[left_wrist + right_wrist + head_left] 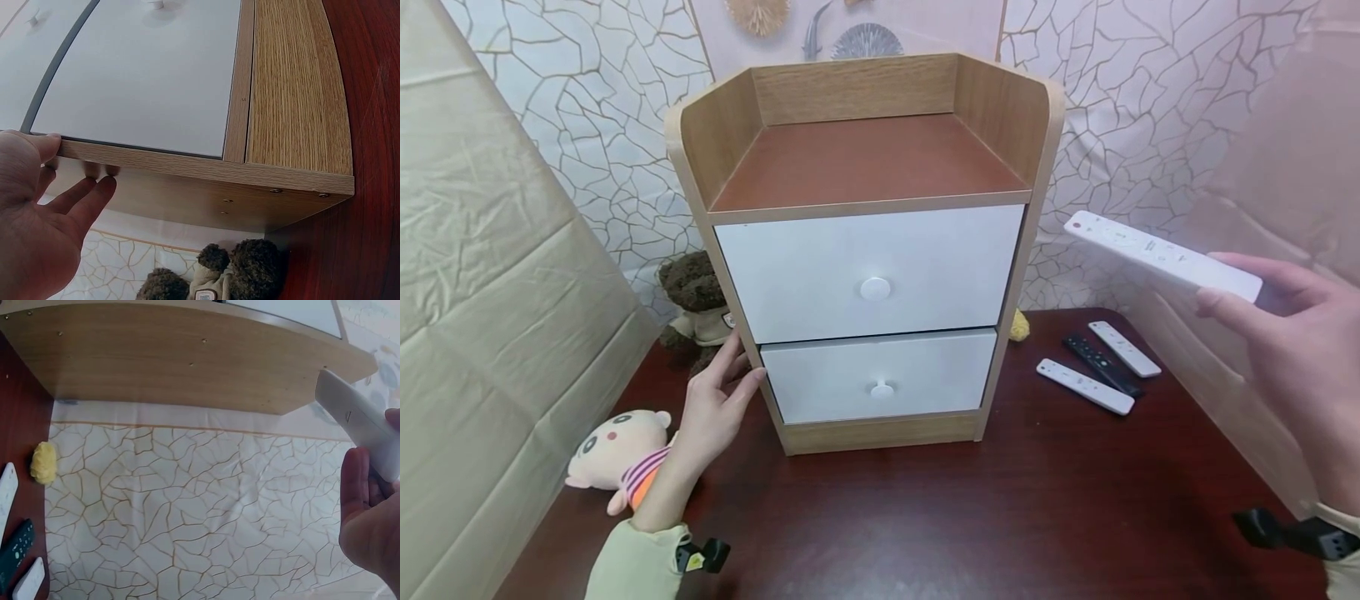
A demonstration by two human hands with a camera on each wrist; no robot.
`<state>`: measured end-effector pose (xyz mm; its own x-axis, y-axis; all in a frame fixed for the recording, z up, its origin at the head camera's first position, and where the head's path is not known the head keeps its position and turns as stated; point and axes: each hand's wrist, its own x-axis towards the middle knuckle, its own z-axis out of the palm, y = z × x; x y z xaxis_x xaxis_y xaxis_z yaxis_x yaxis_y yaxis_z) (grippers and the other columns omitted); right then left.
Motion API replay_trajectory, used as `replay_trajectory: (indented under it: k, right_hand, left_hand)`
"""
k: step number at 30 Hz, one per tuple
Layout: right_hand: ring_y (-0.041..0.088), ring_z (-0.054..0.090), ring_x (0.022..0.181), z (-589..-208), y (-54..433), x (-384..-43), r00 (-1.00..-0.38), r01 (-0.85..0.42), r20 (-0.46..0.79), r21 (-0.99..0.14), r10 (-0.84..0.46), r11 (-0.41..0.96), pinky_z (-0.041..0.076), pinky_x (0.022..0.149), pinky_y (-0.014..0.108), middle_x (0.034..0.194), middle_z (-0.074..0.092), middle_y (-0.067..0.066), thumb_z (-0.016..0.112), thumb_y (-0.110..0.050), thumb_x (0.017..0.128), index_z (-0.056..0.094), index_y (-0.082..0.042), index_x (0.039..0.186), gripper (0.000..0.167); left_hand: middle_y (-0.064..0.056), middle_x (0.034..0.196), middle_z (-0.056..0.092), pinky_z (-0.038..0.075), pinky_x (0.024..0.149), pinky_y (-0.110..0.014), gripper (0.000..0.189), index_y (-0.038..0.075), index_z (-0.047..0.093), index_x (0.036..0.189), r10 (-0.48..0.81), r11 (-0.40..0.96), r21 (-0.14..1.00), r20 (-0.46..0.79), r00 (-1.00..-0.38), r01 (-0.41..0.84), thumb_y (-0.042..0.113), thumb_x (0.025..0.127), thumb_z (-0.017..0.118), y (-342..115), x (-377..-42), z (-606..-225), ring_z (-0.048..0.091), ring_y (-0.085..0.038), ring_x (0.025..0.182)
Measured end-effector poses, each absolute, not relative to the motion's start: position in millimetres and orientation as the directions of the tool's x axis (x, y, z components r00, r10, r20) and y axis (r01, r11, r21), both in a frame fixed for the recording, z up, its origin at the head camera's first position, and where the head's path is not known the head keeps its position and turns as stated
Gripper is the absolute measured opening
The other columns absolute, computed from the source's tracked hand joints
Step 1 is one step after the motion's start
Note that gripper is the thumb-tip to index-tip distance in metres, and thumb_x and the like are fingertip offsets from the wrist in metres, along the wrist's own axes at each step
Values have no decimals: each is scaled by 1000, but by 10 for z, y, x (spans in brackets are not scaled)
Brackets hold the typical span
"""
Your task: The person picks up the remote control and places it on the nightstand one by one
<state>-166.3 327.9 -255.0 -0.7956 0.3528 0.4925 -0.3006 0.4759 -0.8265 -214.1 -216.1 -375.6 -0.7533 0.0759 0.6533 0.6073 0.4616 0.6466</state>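
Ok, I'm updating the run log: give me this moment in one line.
left hand: holds cabinet by edge; right hand: holds white remote, raised; table: three remotes

The person's left hand (47, 222) is at the edge of a wooden cabinet (300, 87), thumb (47, 145) against the front edge, fingers (94, 197) touching the side panel (162, 194). Two white drawer fronts (150, 81) face me, each with a knob (156, 5), a grey gap (53, 65) between them. Small screws (275, 190) dot the side near the dark red surface (378, 150). Near it, partly cut off, is a fuzzy brown bear (255, 269) in pale clothing, beside a crackle-patterned wall (119, 256).
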Motion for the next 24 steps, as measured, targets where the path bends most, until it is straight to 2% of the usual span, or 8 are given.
replay_trajectory:
  k: [4,10,19,24]
  right_hand:
    - [9,53,94,-2510,3231,-1629,-792,-290,494,-821,358,492,45,67,8,119,63,-11,80,-6,88,72,-9,131,45]
    - [11,52,97,-2454,3174,-1603,-788,-341,500,-841,359,421,45,70,9,120,64,-7,78,2,87,71,-6,131,45]
    - [15,53,97,-2397,3111,-1575,-776,-504,532,-846,340,173,47,72,10,116,69,1,77,15,82,72,2,125,45]
    - [21,54,99,-2382,3067,-1597,-744,-642,609,-766,276,-39,51,77,14,116,69,13,67,26,83,66,16,123,41]
  left_hand:
    - [-22,144,55,48,86,-9,68,-2,41,155,76,462,645,654,-752,608,-9,94,69,-2160,-2138,-3753,63,-41,117]
    - [-20,147,53,50,87,-13,69,-2,40,155,86,439,644,664,-743,626,-11,93,68,-2163,-2153,-3765,61,-41,118]
    - [-20,147,53,51,87,-14,69,-2,40,155,85,430,650,661,-745,626,-11,93,68,-2167,-2155,-3773,60,-41,119]
    - [-20,148,52,51,88,-13,69,-2,40,155,87,439,647,661,-745,624,-11,93,68,-2169,-2163,-3769,61,-41,120]
